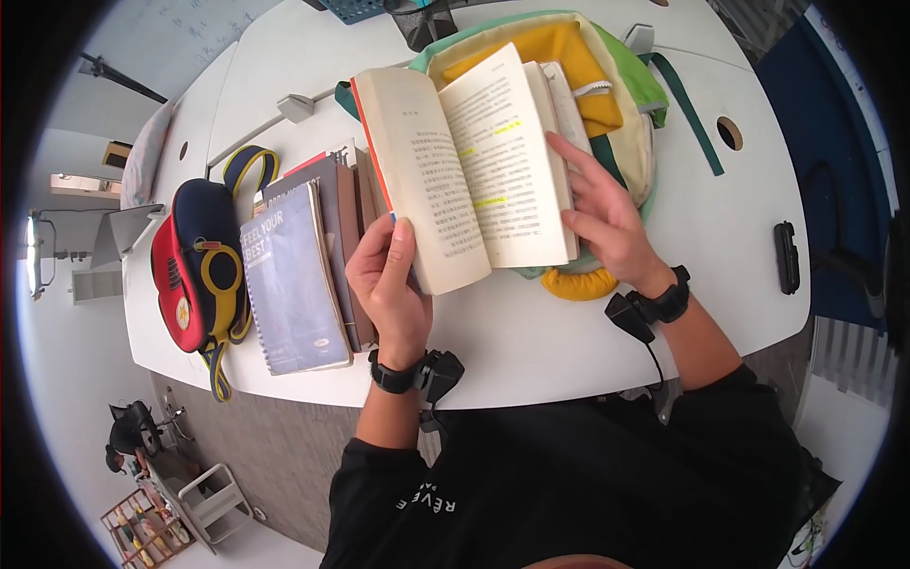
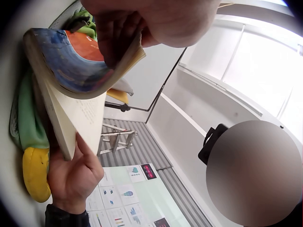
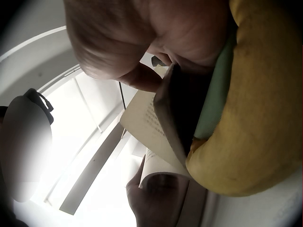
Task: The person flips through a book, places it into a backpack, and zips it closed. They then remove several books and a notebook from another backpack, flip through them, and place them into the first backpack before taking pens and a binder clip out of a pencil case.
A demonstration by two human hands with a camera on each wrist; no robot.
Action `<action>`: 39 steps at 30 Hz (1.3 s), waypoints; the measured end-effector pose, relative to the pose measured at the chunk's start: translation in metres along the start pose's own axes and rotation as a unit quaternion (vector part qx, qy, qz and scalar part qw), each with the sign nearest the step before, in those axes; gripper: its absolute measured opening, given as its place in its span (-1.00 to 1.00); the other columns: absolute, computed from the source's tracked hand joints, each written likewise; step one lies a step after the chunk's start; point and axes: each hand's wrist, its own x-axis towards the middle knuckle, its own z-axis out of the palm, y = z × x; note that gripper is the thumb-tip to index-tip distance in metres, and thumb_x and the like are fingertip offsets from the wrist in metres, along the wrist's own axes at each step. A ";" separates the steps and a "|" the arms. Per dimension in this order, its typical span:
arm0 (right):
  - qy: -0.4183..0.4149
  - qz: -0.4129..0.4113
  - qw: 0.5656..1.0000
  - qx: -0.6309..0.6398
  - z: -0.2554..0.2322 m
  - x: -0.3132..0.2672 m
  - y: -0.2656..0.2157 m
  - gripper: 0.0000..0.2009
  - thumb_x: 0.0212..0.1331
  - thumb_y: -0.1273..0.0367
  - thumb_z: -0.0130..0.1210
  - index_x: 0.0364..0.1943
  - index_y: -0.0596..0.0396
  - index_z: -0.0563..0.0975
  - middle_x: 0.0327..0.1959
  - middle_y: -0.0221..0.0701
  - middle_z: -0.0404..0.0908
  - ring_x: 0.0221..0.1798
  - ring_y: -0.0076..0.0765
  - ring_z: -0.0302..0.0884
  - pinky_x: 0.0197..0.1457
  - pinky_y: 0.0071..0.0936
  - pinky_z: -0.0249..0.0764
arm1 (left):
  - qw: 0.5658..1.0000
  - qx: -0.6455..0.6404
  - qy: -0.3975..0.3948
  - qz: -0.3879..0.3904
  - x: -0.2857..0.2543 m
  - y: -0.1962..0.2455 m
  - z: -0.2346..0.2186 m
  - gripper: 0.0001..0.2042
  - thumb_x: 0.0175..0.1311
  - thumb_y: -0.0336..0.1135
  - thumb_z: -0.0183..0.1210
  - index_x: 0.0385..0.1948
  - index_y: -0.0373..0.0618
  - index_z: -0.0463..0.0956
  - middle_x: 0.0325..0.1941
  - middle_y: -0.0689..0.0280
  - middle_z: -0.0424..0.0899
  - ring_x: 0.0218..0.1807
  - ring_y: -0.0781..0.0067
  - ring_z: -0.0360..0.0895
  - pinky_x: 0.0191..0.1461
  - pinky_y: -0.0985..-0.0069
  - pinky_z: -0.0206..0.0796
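An open paperback book (image 1: 431,171) is held up above the near part of a yellow, green and cream backpack (image 1: 569,81) on a white table (image 1: 540,365); whether the two touch cannot be determined. The left hand (image 1: 387,284) grips the book's lower left side, thumb on the page margin and fingers beneath the cover, which the left wrist view shows as blue and orange and bowed. The right hand (image 1: 611,223) holds the opposite edge, thumb and fingers at the page block. Printed text carries several yellow highlighter marks (image 1: 491,202) on the right-hand page. To the left of the book, near the left hand, a spiral notebook (image 1: 294,284) lettered "FEEL YOUR BEST" lies on dark-covered books (image 1: 345,194). Just beside these is a red and navy bag (image 1: 204,261) with yellow trim. A black mesh cup (image 1: 422,23) stands at the backpack's far side.
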 end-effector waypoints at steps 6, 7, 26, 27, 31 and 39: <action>-0.005 -0.005 1.000 0.020 -0.003 -0.001 0.003 -0.27 0.26 0.59 -0.11 0.55 0.12 -0.05 0.43 -0.04 0.25 0.44 -0.26 0.27 0.49 -0.33 0.19 | 1.000 0.010 -0.008 0.010 -0.001 0.002 0.001 -0.77 0.46 -0.37 0.06 -0.11 -0.40 0.59 -0.21 0.25 0.72 -0.22 0.60 0.61 -0.10 0.65 0.40; -0.006 -0.005 1.000 0.018 -0.001 -0.001 0.001 -0.27 0.26 0.59 -0.11 0.55 0.12 -0.05 0.43 -0.04 0.25 0.44 -0.26 0.27 0.49 -0.33 0.19 | 1.000 0.011 -0.006 0.009 -0.001 0.002 0.000 -0.77 0.46 -0.37 0.07 -0.11 -0.39 0.59 -0.21 0.25 0.72 -0.23 0.60 0.61 -0.10 0.66 0.40; -0.011 -0.013 0.999 0.029 0.002 0.000 -0.002 -0.24 0.18 0.62 -0.12 0.54 0.16 -0.04 0.47 -0.03 0.19 0.48 -0.23 0.20 0.53 -0.30 0.12 | 1.000 0.015 0.006 -0.010 -0.002 0.003 0.002 -0.77 0.46 -0.36 0.06 -0.10 -0.39 0.58 -0.23 0.26 0.72 -0.23 0.61 0.60 -0.10 0.65 0.39; -0.010 -0.013 1.000 0.023 0.002 -0.001 -0.002 -0.25 0.21 0.60 -0.10 0.54 0.17 -0.04 0.47 -0.04 0.19 0.47 -0.24 0.21 0.52 -0.30 0.13 | 1.000 0.016 0.004 -0.011 -0.001 0.004 0.002 -0.77 0.46 -0.36 0.06 -0.10 -0.39 0.58 -0.23 0.26 0.72 -0.23 0.61 0.60 -0.10 0.65 0.39; -0.022 -0.013 1.000 0.015 0.003 0.000 -0.004 -0.27 0.26 0.56 -0.07 0.54 0.17 -0.04 0.45 -0.04 0.22 0.46 -0.24 0.23 0.51 -0.30 0.14 | 1.000 -0.003 -0.009 0.000 -0.002 0.003 0.002 -0.76 0.46 -0.36 0.06 -0.11 -0.40 0.58 -0.22 0.26 0.71 -0.24 0.60 0.59 -0.11 0.65 0.38; -0.001 0.004 1.000 -0.004 0.002 -0.001 -0.004 -0.29 0.34 0.47 -0.05 0.54 0.16 -0.05 0.42 -0.06 0.26 0.43 -0.26 0.27 0.48 -0.32 0.21 | 1.000 0.012 0.002 0.002 -0.001 0.002 0.004 -0.76 0.47 -0.37 0.06 -0.11 -0.41 0.58 -0.22 0.26 0.71 -0.23 0.60 0.59 -0.09 0.64 0.38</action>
